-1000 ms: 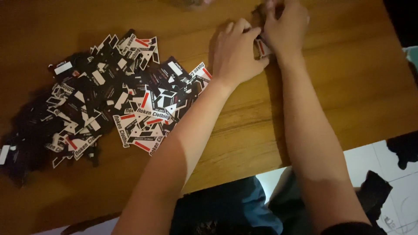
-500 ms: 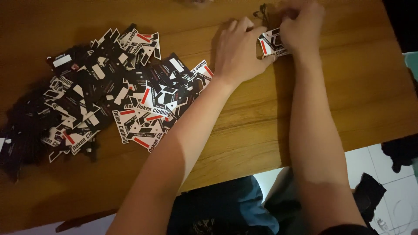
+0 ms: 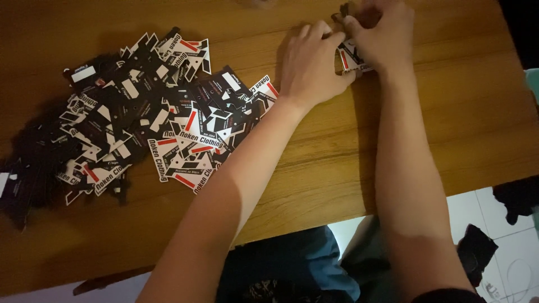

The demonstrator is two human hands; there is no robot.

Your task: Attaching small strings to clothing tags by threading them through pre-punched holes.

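Observation:
A big heap of black, white and red card tags (image 3: pixel 151 118) lies spread over the left part of the wooden table (image 3: pixel 460 129). At the far edge my left hand (image 3: pixel 311 64) and my right hand (image 3: pixel 382 36) are closed together on one such tag (image 3: pixel 351 59), which shows between the fingers. A dark bit of string or loop pokes out above my right hand (image 3: pixel 343 10). My left hand sits just right of the heap's edge.
Black cords or strings (image 3: pixel 28 163) trail from the heap's left side. Below the table edge are my lap in dark clothing (image 3: pixel 281 269), a white tiled floor (image 3: pixel 505 247) and dark items on it (image 3: pixel 477 247).
Both hands stayed at the far edge. The tag was turned between the fingers, its printed face showing more half a second ago and now partly covered again.

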